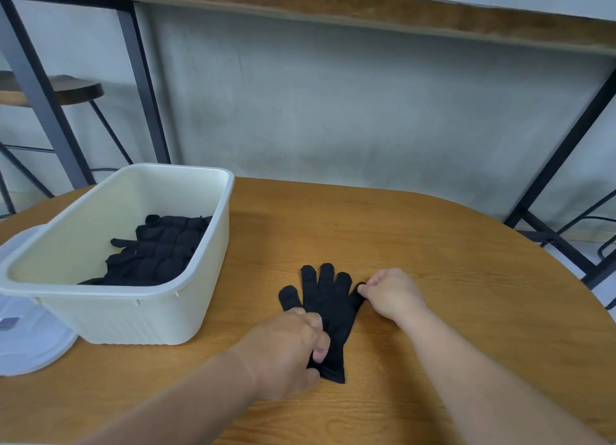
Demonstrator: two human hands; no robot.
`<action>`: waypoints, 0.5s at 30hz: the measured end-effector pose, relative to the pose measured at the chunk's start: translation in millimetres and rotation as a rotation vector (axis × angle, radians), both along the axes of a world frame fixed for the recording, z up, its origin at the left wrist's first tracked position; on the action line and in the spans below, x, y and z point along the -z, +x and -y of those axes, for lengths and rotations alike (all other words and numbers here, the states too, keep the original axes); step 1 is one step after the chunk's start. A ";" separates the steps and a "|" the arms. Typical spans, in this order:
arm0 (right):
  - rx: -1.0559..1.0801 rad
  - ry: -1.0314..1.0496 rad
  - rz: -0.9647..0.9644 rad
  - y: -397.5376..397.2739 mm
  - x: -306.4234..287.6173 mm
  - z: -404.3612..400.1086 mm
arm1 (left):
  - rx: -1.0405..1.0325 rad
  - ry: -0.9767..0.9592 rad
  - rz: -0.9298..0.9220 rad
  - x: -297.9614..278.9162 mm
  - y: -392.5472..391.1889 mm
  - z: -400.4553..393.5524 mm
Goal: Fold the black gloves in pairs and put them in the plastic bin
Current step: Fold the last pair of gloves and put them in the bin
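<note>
Two bare forearms reach in from the bottom edge over a wooden worktop. The left hand presses on the cuff end of a black glove lying flat, its fingers curled and pinching the fabric near the wrist opening. The right hand sits at the glove's far right edge, thumb and forefinger closed on the outermost glove finger.

To fold well, the glove likely needs both layers lined up, fingertips matched and fabric smoothed before the cuff is brought over. Whether this is one glove or a stacked pair cannot be told; black on black hides the layers.

Further off to the left stands a cream plastic bin, touching nothing but the worktop, with a heap of black gloves already inside. How many, and how they are folded, is unclear. A clear round lid lies partly behind the bin, cut off at the left edge.
</note>
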State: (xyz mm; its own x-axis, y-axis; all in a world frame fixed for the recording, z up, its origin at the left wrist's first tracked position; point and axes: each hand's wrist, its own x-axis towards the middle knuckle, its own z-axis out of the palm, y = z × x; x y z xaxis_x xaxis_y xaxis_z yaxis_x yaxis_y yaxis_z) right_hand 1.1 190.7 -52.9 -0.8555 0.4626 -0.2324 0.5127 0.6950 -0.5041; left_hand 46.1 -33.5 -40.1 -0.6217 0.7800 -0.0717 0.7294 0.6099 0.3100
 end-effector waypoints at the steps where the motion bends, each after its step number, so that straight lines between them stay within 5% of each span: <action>1: 0.001 0.010 -0.002 -1.1 0.2 0.6 | -0.001 0.013 -0.015 0.6 1.2 -0.5; 5: -0.055 0.250 -0.160 -1.5 -5.5 11.8 | -0.022 0.072 -0.063 3.8 8.4 -3.1; 10: -0.406 0.253 -0.219 1.7 7.8 36.0 | -0.028 0.096 -0.073 7.1 10.8 -2.6; 15: -0.350 0.218 -0.269 -7.6 9.4 26.1 | -0.027 0.096 0.014 8.1 6.0 4.8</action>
State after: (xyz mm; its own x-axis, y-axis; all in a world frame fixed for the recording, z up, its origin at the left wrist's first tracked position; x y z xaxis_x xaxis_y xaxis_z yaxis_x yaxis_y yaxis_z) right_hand -6.5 164.6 -62.3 -0.9847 0.1504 0.0884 0.1017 0.9064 -0.4101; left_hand 52.1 -38.3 -48.1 -0.6422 0.7665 -0.0062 0.7081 0.5963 0.3781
